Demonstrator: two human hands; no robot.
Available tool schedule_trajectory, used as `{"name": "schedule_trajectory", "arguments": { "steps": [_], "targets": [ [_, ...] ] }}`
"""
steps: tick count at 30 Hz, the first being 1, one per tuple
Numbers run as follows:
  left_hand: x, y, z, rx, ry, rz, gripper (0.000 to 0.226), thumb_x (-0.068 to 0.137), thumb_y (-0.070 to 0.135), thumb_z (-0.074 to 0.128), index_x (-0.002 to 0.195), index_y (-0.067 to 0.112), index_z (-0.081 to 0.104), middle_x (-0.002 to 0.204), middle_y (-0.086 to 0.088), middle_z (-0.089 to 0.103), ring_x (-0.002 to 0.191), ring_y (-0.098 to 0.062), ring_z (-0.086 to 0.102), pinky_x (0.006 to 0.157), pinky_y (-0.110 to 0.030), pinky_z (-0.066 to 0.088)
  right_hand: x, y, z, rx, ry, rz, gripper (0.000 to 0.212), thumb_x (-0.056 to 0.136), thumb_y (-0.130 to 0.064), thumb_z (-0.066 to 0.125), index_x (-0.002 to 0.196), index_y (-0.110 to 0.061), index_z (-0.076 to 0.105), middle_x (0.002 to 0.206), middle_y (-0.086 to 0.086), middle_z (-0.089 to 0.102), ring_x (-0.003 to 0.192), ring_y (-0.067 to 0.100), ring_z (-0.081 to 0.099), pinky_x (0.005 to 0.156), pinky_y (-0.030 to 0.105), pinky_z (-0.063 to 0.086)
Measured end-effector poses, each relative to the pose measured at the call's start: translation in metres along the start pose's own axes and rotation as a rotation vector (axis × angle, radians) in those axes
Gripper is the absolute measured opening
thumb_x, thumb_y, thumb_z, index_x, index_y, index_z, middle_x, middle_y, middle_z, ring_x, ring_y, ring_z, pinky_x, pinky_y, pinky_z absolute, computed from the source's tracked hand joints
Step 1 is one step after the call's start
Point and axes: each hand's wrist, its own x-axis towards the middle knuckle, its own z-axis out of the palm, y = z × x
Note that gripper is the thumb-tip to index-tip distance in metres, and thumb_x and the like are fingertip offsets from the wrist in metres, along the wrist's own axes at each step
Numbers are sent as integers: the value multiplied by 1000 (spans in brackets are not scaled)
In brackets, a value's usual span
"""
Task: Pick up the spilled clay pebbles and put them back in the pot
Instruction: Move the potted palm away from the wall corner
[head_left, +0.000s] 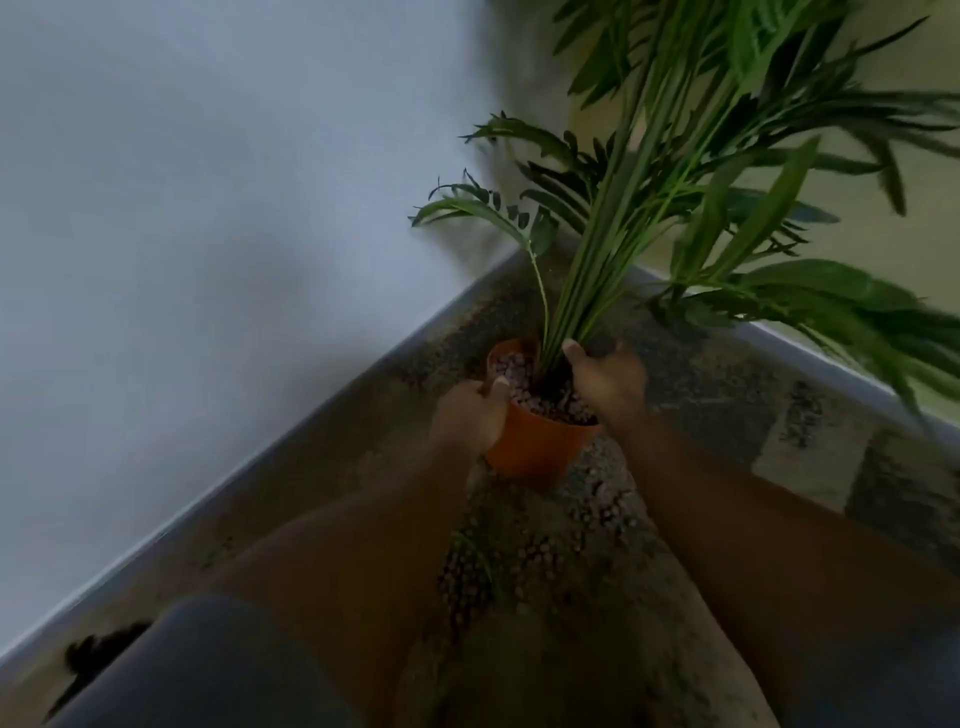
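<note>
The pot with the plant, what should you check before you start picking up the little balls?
1. Pot standing up straight: not ok, it leans.
2. Left hand holding the rim: ok.
3. Right hand steadying the plant at the base of its stems: ok.
4. Room in the pot for more pebbles: cannot tell, pebbles already show near the rim.
5. Spilled pebbles in reach: ok, they lie on the carpet between the arms.
6. A free hand for scooping: not ok, both are busy.
</note>
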Motion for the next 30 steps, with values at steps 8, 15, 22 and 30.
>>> {"name": "schedule_trajectory", "arguments": {
  "steps": [8,15,22,30],
  "targets": [
    [23,-12,21,-168,-87,-111,53,90,62,50,71,13,50,72,-12,51,68,-22,55,63,-33,41,25,-4,14,185,-15,-64,64,89,-47,64,139,-12,47,136,9,56,122,33,55,98,39,48],
    [28,-26,25,-235,-62,-118,37,89,49,63,101,14,61,98,-13,68,80,-24,65,68,-33,50,32,1,17,224,43,-86,54,91,-38,65,133,-9,51,131,11,59,118,33,57,93,36,47],
    [20,-44,31,-402,-18,-173,41,81,45,75,110,17,67,99,-7,70,90,-26,70,85,-40,59,17,9,22,157,34,-146,61,87,-43,68,136,-13,48,135,8,58,122,31,55,102,45,47],
    [14,-70,42,-590,-34,-215,59,76,30,81,125,4,61,106,-9,66,97,-27,67,89,-42,57,-7,22,27,165,-92,-180,67,93,-29,64,149,-9,32,145,9,48,133,30,45,103,26,35]
  ]
}}
